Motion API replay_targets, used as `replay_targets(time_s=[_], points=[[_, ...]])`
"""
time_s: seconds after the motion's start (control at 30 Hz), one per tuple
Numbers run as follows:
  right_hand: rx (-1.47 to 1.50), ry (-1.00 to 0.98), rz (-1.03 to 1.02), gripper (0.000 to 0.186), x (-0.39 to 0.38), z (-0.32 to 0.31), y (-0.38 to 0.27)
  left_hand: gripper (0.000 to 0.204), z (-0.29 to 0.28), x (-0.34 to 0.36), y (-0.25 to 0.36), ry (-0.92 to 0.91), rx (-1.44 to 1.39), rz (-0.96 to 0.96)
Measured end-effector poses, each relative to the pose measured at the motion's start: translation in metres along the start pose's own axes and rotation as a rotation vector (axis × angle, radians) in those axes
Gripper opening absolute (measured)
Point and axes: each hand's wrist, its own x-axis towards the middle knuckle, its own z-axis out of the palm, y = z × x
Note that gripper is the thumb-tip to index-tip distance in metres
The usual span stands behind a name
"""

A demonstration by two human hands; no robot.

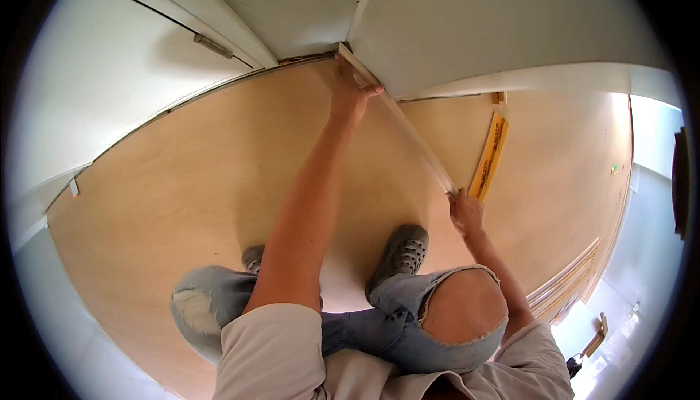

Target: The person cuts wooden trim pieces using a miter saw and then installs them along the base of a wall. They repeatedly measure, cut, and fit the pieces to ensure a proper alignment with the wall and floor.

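Observation:
A long, narrow, pale trim strip (417, 139) slants across the wood-look floor. Its far end reaches the corner beside the door frame, along the wall's outer corner. My left hand (353, 99) grips the strip near that far end, thumb to the right; some of its fingers are hard to make out. Closed around the near end is my right hand (467, 212), low over the floor. Just beyond my right hand lies a flat yellow strip (488, 156) with dark markings. My knees and grey clogs (402, 254) are below, between my arms.
A white door (138, 57) with a metal hinge (213, 45) stands at the left. White wall (510, 28) fills the far right. A small wooden block (499, 98) sits against its base. Several thin strips (565, 280) lie at the right, near my right arm.

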Motion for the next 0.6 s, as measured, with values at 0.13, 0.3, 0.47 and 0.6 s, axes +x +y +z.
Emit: replay_targets(time_s=[0.13,0.3,0.47,0.6], points=[[0.035,0.057,-0.041,0.038,0.009,-0.013,-0.002,0.112,0.002,0.007,-0.008,0.087,0.317,0.097],[0.143,0.062,-0.032,0.033,0.014,-0.036,-0.025,0.123,-0.005,0.011,-0.020,0.052,0.306,0.068],[0.849,0.410,-0.235,0.026,0.053,-0.081,-0.113,0.127,-0.021,0.013,-0.025,0.035,0.166,0.100],[1.225,0.340,-0.179,0.025,0.104,-0.066,-0.141,0.127,0.003,0.004,0.012,0.026,0.395,-0.065]])
